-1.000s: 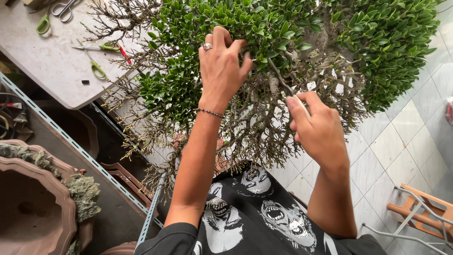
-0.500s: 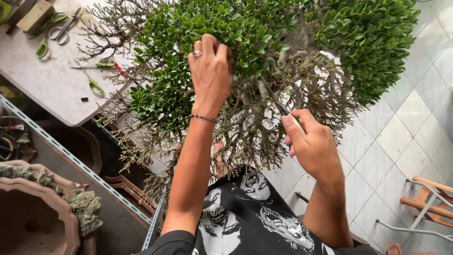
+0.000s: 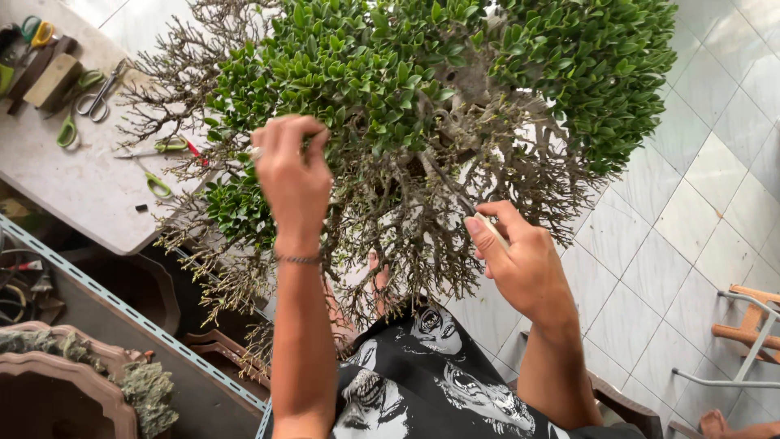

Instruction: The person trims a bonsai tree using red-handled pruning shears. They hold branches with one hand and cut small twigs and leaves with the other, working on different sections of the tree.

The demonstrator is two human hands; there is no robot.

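Note:
A large bonsai tree (image 3: pixel 455 73) with dense green leaves on top and bare grey twigs below fills the middle of the view. My left hand (image 3: pixel 291 179) is closed around leafy twigs at the tree's left side; a ring and a thin wrist bracelet show on it. Lower right, my right hand (image 3: pixel 520 260) grips a slim cutting tool (image 3: pixel 455 191) by its pale handle, and the dark blade points up into the bare branches near the trunk.
A pale table (image 3: pixel 57 171) at the left carries scissors (image 3: pixel 97 93), green-handled shears (image 3: pixel 158 183) and small blocks. Brown ceramic pots (image 3: pixel 57 390) and a metal rack edge (image 3: pixel 122 305) lie lower left. White floor tiles (image 3: pixel 691 228) spread right, with a wooden stool (image 3: pixel 751 333).
My left hand has dropped from the top of the foliage to its left side and closed on twigs. My right hand has shifted right, still holding the tool in the branches.

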